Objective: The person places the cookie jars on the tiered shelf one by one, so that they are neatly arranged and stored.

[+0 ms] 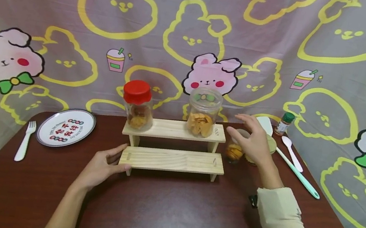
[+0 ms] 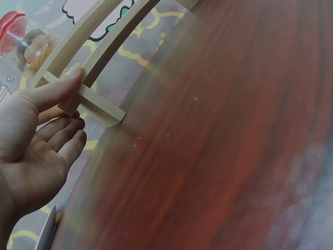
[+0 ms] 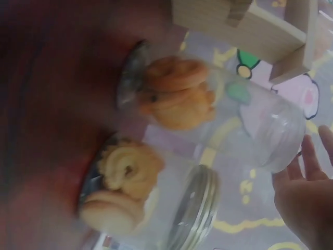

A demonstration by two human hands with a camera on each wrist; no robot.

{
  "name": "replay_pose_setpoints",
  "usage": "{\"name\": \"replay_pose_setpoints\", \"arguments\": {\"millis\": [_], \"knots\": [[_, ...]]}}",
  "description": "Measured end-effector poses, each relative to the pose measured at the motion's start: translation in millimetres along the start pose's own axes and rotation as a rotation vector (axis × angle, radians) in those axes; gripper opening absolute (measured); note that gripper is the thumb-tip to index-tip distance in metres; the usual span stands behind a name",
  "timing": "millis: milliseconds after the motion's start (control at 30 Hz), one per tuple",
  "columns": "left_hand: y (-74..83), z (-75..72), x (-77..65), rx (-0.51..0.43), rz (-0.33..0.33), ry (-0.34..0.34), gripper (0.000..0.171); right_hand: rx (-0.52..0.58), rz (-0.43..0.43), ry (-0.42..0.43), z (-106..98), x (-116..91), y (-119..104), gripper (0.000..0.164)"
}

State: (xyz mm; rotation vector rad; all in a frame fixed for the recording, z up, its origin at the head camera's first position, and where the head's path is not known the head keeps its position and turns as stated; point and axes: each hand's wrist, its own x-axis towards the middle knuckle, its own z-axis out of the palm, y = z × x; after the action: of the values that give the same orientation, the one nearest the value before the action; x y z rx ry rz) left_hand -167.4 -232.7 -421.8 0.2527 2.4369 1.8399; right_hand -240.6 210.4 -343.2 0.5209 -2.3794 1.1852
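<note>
Gripping the two-tier wooden rack [image 1: 171,161] at about 8 o'clock, the left hand [image 1: 101,167] sets its thumb against the lower shelf and curls its fingers behind; this hold presumably steadies the light frame. Clock positions are read from the rack's centre in the head view, with 12 toward the printed cloth [image 1: 135,51].

The right hand [image 1: 255,140], between 2 and 3 o'clock, holds nothing: thumb and fingers stand wide apart near the top of a narrow biscuit jar [image 1: 233,153] at 3 o'clock. The spread appears suited to the jar's width; whether fingertips touch it cannot be told. The narrow biscuit jar stands on the table [image 1: 166,216] just beside the rack. A gold-lidded jar [image 1: 272,144] sits farther out, partly hidden by the hand.

The upper shelf carries a red-lidded jar [image 1: 138,108] at 10 o'clock and a clear-topped jar [image 1: 202,119] at 1 o'clock, well apart, probably spreading weight across both supports.
</note>
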Motion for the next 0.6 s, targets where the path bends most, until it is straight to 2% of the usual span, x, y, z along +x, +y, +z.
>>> {"name": "replay_pose_setpoints", "arguments": {"millis": [300,600], "knots": [[-0.1,-0.2,1.1,0.003,-0.007,-0.002,0.08,-0.075,0.041,-0.081,-5.9,-9.3,13.5,0.048],[0.5,1.7,1.5,-0.038,-0.021,-0.007,0.081,-0.072,0.041,-0.099,-6.7,-13.4,19.9,0.048]]}}
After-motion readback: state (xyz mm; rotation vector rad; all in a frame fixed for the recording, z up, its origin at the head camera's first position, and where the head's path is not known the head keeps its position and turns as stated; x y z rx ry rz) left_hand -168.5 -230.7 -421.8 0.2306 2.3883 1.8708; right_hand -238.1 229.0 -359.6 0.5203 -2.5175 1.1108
